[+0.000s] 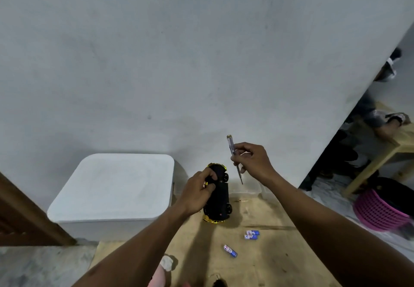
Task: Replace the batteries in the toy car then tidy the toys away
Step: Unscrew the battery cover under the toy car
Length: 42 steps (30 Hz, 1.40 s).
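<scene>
A black toy car (220, 199) with yellow trim stands on end on the brown floor mat (257, 262), its underside facing me. My left hand (198, 191) grips its upper part. To the right and a little higher, my right hand (252, 160) holds a screwdriver (234, 159) with a clear handle, tip pointing down, clear of the car. Blue batteries lie on the mat: two side by side (251, 234) and one alone (230, 250) nearer to me.
A white lidded storage box (114, 188) stands against the grey wall left of the car. A brown door frame (26, 215) is at far left. At right stand a pink basket (378, 210) and a wooden stool (385, 152) with dark things around it.
</scene>
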Each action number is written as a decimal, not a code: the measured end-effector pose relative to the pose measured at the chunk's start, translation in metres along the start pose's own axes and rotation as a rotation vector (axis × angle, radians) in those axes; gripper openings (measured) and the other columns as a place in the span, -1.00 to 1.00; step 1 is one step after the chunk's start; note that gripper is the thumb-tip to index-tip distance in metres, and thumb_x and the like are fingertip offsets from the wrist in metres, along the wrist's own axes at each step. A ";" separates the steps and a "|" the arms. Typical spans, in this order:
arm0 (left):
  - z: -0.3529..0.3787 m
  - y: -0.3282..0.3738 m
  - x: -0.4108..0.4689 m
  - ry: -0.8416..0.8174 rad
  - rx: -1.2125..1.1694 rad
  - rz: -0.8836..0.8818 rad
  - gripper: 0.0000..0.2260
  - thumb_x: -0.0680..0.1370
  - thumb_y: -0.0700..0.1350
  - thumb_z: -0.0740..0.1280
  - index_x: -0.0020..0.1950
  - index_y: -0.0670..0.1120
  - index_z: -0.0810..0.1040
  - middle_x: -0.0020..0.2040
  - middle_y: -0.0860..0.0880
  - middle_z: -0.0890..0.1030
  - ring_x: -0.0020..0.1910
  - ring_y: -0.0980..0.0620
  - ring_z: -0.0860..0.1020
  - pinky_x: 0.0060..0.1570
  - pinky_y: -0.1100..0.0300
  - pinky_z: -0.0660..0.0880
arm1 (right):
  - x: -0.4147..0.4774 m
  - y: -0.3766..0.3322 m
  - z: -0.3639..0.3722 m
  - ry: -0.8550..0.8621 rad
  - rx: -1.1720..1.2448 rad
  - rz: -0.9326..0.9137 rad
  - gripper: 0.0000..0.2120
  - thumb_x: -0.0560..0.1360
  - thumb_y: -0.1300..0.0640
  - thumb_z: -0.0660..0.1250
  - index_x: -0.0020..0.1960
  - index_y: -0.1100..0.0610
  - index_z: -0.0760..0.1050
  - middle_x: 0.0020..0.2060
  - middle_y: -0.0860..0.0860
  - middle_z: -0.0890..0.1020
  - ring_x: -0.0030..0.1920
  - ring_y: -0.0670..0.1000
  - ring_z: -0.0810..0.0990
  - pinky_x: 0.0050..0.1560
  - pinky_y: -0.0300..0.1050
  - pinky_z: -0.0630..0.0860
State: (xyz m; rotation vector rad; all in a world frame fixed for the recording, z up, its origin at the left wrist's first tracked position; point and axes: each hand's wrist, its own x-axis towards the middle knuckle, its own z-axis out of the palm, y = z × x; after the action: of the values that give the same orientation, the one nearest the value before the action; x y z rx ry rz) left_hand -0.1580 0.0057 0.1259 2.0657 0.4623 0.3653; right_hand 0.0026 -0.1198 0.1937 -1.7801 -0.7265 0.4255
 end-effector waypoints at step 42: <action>-0.018 0.011 0.008 0.152 -0.430 -0.039 -0.75 0.48 -0.37 0.43 0.07 -0.11 0.56 0.08 -0.04 0.62 -0.14 -0.20 0.69 -0.12 -0.06 0.66 | -0.021 -0.028 0.032 0.218 0.026 -0.409 -0.38 0.50 0.42 0.33 0.38 -0.12 0.30 -0.06 0.07 0.58 -0.12 0.10 0.69 -0.14 0.11 0.68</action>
State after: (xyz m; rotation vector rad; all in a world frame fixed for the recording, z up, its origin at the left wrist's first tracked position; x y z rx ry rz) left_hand -0.1566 0.0180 0.1448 1.6171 0.4682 0.5504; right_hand -0.0398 -0.1054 0.2087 -1.5713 -0.8964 -0.0333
